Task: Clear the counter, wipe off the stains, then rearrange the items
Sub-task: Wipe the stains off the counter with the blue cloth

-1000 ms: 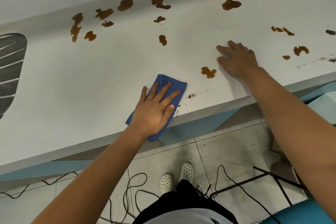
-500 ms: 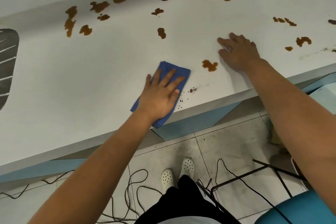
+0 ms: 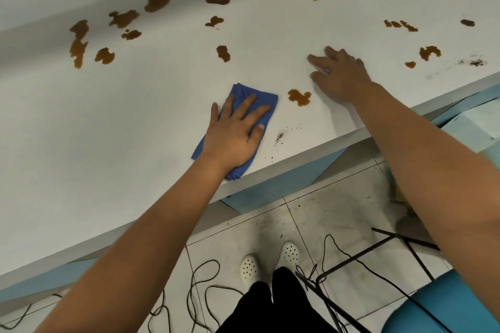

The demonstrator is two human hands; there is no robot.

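nearest the viewer: white perforated shoes [image 3: 270,261] on a tiled floor [image 3: 338,211], with loose dark cables [image 3: 200,292] and a black wire frame [image 3: 365,254] lying around them; none of these reaches the work surface.

at the near edge of the white counter [image 3: 108,130]: the left hand [image 3: 235,130], fingers spread flat, presses a folded blue cloth [image 3: 244,105] down; nothing is pinched. compared with one second ago, the cloth and hand sit a little further in from the counter edge and closer to the nearest stain [image 3: 299,97], which now lies just to the right of the cloth, not yet touched. this suggests the wiping stroke is being carried toward that stain, and that the wiping stage is at an early point.

just right of the cloth and toward the edge: a scatter of dark crumbs [image 3: 280,136], still on the surface.

right of the nearest stain: the right hand [image 3: 341,73], open and flat on the counter, holding nothing, apparently bracing; it has stayed in about the same place relative to that stain.

beyond the cloth: many brown stains [image 3: 159,1] spread across the far half of the counter, all unwiped. no item stands on the visible counter, so clearing appears done. the braced right hand is the only thing in the cloth's path rightward.
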